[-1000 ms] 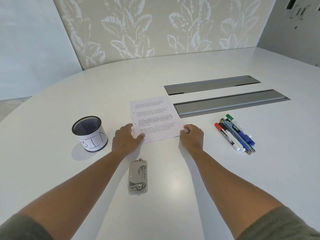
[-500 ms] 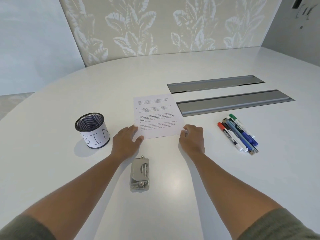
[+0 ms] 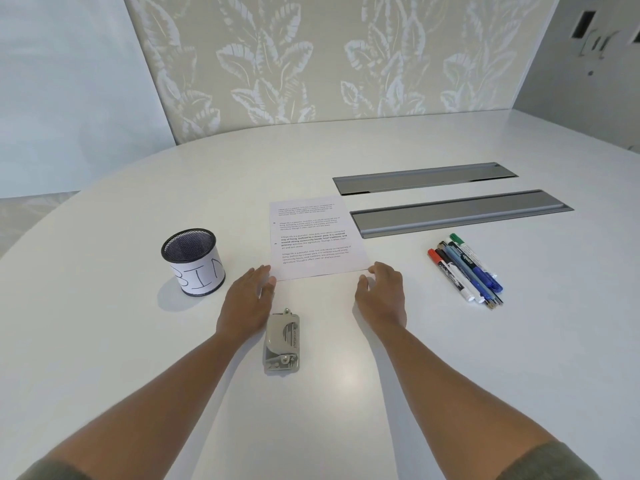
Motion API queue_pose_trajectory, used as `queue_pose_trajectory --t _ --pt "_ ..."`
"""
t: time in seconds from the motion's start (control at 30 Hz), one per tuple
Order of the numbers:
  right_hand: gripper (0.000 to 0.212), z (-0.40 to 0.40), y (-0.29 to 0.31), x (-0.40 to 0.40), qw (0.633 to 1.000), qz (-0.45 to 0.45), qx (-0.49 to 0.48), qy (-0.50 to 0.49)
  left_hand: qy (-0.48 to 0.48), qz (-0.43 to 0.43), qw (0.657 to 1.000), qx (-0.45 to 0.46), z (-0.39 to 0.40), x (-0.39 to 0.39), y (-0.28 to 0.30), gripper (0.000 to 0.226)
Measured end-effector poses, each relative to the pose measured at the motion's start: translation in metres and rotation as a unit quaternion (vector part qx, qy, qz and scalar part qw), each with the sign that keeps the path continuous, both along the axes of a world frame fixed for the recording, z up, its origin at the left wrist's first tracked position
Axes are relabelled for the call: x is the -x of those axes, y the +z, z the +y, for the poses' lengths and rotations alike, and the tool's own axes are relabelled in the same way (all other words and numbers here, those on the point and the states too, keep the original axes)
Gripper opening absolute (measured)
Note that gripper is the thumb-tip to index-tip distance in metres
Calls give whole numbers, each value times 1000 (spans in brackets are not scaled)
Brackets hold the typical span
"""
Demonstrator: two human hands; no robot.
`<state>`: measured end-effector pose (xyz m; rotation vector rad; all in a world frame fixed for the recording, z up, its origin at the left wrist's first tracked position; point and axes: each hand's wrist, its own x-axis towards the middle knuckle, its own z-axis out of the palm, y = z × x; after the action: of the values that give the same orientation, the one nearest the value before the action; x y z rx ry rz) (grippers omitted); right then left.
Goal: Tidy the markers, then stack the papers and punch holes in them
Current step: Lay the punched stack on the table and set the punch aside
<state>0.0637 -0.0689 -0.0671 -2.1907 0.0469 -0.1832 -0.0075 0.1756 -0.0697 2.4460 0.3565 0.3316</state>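
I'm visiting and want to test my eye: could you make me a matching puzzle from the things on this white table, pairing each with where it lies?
Things:
1. black mesh cup labelled BIN
2. grey metal hole punch
3. bundle of coloured markers
4. printed white paper sheet

Places:
A. right of the right hand
B. between the two forearms, nearest the person
C. far left, beyond the left hand
D. ahead of both hands, beside the grey slots

Pairs: 1-C, 2-B, 3-A, 4-D
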Motion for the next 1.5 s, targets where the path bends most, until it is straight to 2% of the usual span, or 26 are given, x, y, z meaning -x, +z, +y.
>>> queue_pose_trajectory --t 0.23,0.4,0.47,0.63,0.73,0.93,1.2,1.3,1.5 --pt "35 2 -3 38 999 -8 30 20 17 -5 998 67 -3 33 5 44" --pt "44 5 -6 65 990 -21 122 65 -37 1 999 -28 -9 57 5 35" --pt "46 6 -6 75 982 -21 163 93 -37 8 999 -33 -10 66 6 35" --pt "47 10 -2 97 960 -23 242 141 14 -26 996 82 -14 88 13 24" --pt "48 14 0 106 953 -13 265 149 41 -26 994 96 -16 93 20 19" --pt "51 26 2 123 945 -5 278 171 76 28 992 95 -22 100 33 33" --pt "48 26 0 129 944 -23 279 175 87 105 976 167 -37 97 46 46" --pt "48 27 0 128 944 -27 279 173 98 124 959 234 -40 92 48 45" --pt "47 26 -2 128 948 -36 271 164 129 159 947 246 -44 84 54 31"
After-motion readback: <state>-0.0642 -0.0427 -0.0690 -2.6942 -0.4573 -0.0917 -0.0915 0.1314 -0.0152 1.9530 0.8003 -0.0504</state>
